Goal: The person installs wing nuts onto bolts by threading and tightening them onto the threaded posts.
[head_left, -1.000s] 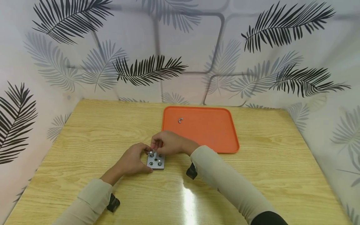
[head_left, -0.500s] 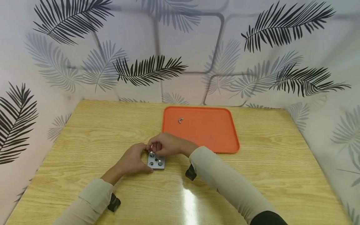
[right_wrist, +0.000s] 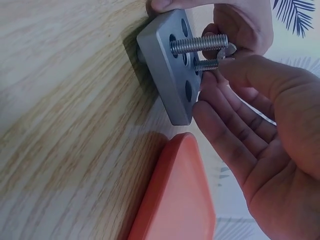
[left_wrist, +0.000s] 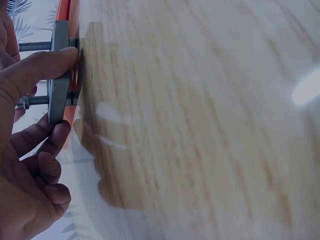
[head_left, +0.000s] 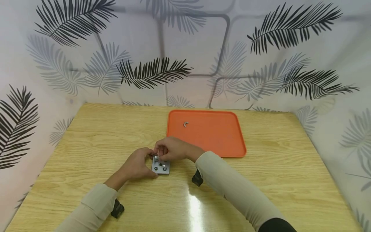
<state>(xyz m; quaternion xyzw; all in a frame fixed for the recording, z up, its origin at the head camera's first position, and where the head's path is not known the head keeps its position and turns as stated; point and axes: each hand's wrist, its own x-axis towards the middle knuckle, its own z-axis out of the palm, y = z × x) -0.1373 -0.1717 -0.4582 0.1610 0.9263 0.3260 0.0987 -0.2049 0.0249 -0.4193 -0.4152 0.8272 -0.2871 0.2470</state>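
Observation:
A small grey metal plate (head_left: 161, 171) with several holes is raised slightly off the table on the heads of two bolts. One threaded bolt (right_wrist: 199, 44) stands bare, and the other bolt (right_wrist: 205, 65) carries a silver wing nut (right_wrist: 228, 51) at its tip. My left hand (head_left: 138, 166) grips the plate at its edges, thumb on the near side and fingers at the far side. With thumb and fingers my right hand (head_left: 176, 149) pinches the wing nut, which those fingers partly cover in the right wrist view and hide in the head view.
Behind the plate lies an orange tray (head_left: 213, 135), its near left corner close to my right hand. A second wing nut (head_left: 185, 124) lies in it. The wooden table (head_left: 249, 190) ends at a leaf-patterned cloth backdrop.
My right fingers have shifted slightly left and back again around the bolt, covering the wing nut that showed earlier. The left hand and plate stay in place.

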